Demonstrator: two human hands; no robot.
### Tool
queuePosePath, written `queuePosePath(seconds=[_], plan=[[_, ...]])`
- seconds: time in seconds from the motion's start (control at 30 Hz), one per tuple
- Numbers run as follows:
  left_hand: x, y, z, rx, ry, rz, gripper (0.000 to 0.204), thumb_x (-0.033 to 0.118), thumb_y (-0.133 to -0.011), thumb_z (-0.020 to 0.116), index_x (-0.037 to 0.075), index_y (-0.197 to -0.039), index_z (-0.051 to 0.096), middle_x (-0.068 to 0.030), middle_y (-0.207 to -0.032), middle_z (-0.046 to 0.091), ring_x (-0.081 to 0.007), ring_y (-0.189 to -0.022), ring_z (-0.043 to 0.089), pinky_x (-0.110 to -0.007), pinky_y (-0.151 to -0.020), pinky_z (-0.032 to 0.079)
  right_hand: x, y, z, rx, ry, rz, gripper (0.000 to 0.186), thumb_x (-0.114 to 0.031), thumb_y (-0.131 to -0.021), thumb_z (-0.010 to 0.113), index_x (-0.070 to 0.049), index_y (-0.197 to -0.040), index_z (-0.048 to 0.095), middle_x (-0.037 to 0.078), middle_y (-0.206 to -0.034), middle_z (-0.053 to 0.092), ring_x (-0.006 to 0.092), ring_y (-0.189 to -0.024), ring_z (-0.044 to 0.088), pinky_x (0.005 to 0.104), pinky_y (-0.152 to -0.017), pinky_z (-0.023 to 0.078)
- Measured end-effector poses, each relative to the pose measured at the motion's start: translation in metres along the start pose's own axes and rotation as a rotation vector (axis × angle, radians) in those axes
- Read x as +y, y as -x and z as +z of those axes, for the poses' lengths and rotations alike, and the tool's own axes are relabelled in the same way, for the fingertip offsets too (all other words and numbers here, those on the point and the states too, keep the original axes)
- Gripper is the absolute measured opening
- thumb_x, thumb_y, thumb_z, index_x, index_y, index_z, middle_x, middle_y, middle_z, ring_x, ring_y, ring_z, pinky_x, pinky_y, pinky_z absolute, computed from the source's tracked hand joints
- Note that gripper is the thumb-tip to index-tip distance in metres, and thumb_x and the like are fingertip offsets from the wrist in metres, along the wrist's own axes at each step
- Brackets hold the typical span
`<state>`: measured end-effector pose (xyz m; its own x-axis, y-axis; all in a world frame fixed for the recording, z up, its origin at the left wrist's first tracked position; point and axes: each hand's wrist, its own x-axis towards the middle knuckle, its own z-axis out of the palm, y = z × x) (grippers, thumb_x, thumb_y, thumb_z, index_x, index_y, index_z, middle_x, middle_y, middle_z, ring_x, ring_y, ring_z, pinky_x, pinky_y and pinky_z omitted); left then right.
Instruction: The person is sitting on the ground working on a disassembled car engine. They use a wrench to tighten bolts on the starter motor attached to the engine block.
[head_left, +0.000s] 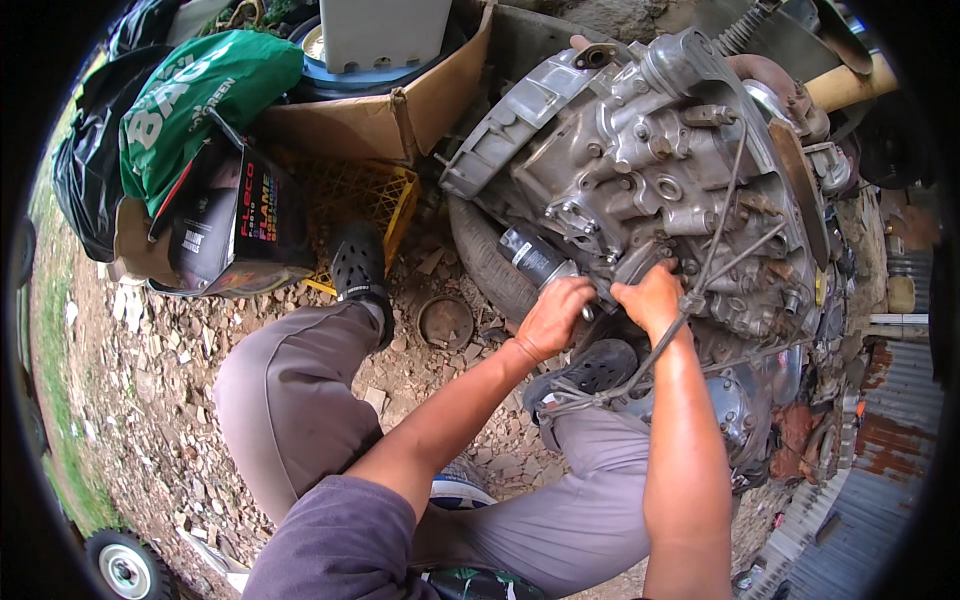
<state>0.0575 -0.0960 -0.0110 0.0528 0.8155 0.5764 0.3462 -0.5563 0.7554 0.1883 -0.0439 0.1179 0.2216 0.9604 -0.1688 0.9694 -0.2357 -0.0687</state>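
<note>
A large grey metal engine or gearbox casing (600, 150) lies in front of me, with bolts, ports and brackets over its face. My left hand (557, 316) is closed at its lower left edge, fingers curled around something small and mostly hidden. Just beyond those fingers, a black cylinder (535, 257) with white print, shaped like an oil filter, sticks out from the casing. My right hand (652, 300) is closed on a grey metal part (637, 262) against the casing, thumb toward my left hand. A grey cord (660, 345) runs past my right wrist.
A cardboard box (370, 125) stands at the far left beside a yellow crate (400, 205), a green bag (205, 105) and a printed box (240, 220). A round rusty lid (446, 322) lies on the gravel. Rusty corrugated sheets (880, 470) line the right.
</note>
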Motion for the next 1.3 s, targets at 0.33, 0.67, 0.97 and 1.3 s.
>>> queuePosePath(seconds=[0.33,0.67,0.97,1.3], plan=[[-0.054,-0.031,-0.014,0.793,0.719,-0.989,0.022,0.019,-0.101,0.035,0.004,-0.111,0.047,-0.0067,-0.092,0.060,-0.0118,-0.072,0.053,-0.027,-0.067,0.045,0.000,-0.001,0.003,0.019,-0.002,0.008,0.089,-0.031,-0.061,0.073,0.020,-0.122,0.034,0.037,-0.110,0.056,0.0449,-0.107,0.056,0.0411,-0.095,0.044],[-0.078,-0.036,-0.020,0.858,1.317,-1.209,0.024,0.018,-0.101,0.036,0.006,-0.118,0.046,-0.0097,-0.105,0.059,-0.0178,-0.077,0.054,-0.033,-0.069,0.048,-0.004,0.000,-0.007,-0.104,0.009,0.007,0.105,-0.035,-0.066,0.076,0.023,-0.132,0.019,0.039,-0.119,0.049,0.0451,-0.116,0.050,0.0421,-0.100,0.042],[-0.096,-0.050,-0.016,0.693,1.386,-1.332,0.017,0.017,-0.100,0.037,0.007,-0.108,0.049,-0.0079,-0.101,0.059,-0.0180,-0.077,0.053,-0.034,-0.073,0.048,-0.003,0.003,-0.002,0.035,0.028,-0.021,0.091,-0.032,-0.063,0.073,0.022,-0.123,0.032,0.038,-0.111,0.055,0.0463,-0.107,0.055,0.0418,-0.095,0.045],[-0.075,-0.069,-0.025,0.478,0.805,-0.954,0.021,0.022,-0.101,0.039,0.005,-0.110,0.048,-0.0063,-0.093,0.059,-0.0147,-0.074,0.054,-0.029,-0.069,0.047,-0.001,0.000,-0.002,0.006,0.004,-0.011,0.085,-0.032,-0.062,0.072,0.021,-0.119,0.037,0.038,-0.108,0.057,0.0456,-0.105,0.057,0.0426,-0.094,0.045]])
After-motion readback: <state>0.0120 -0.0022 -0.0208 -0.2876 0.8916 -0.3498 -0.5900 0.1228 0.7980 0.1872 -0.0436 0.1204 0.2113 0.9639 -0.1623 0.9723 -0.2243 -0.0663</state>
